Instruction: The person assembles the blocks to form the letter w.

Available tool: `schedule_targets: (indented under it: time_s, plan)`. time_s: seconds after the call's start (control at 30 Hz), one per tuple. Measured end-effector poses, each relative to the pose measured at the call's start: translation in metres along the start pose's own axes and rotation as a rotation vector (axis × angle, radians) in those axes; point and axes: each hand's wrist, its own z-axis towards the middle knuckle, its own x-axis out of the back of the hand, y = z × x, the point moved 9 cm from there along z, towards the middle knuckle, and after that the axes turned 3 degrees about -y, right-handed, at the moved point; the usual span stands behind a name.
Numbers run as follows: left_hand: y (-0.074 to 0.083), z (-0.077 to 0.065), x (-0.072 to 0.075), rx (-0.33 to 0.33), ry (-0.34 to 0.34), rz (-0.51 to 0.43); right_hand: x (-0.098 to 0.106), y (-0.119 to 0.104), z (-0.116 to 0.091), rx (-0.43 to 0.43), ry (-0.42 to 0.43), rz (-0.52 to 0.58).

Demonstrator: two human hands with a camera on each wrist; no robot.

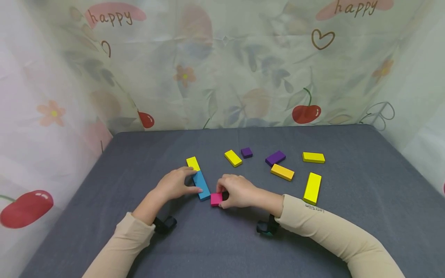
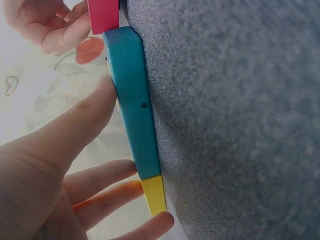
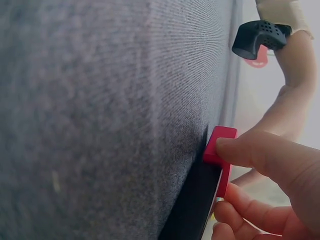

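Note:
My right hand (image 1: 239, 192) pinches a small pink block (image 1: 216, 199) between thumb and fingers. A black block (image 3: 192, 205) adjoins the pink one and lies partly under the hand. At the near end of a long blue block (image 1: 201, 185), the pink block's corner stands right at its edge. My left hand (image 1: 176, 183) lies along the blue block, thumb at its near part and the other fingers stretched toward its far end. A yellow block (image 2: 154, 194) sits end to end with the blue one; left fingertips touch around that joint.
Beyond the hands lie a yellow block (image 1: 233, 158) and a small purple block (image 1: 246, 153). Further right are a longer purple block (image 1: 276, 158), an orange block (image 1: 282, 172) and two yellow blocks, one (image 1: 312, 188) near the right sleeve. A patterned curtain (image 1: 226, 69) borders the grey table (image 1: 215, 247).

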Motion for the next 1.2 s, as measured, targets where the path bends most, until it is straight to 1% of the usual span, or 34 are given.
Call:
schedule_targets:
  time_s: [0.6, 1.07, 1.2]
  plan:
    - [-0.0006, 0.0009, -0.0023, 0.005, -0.004, -0.011, -0.0033, 0.0020, 0.0013, -0.016, -0.012, -0.017]
    - [0.0005, -0.0007, -0.0001, -0.006, 0.008, -0.008, -0.0023, -0.0014, -0.0001, -0.001, -0.004, -0.037]
    - [0.0007, -0.0010, 0.0003, -0.006, 0.008, -0.007, -0.0025, -0.0009, 0.0003, -0.008, -0.006, -0.027]
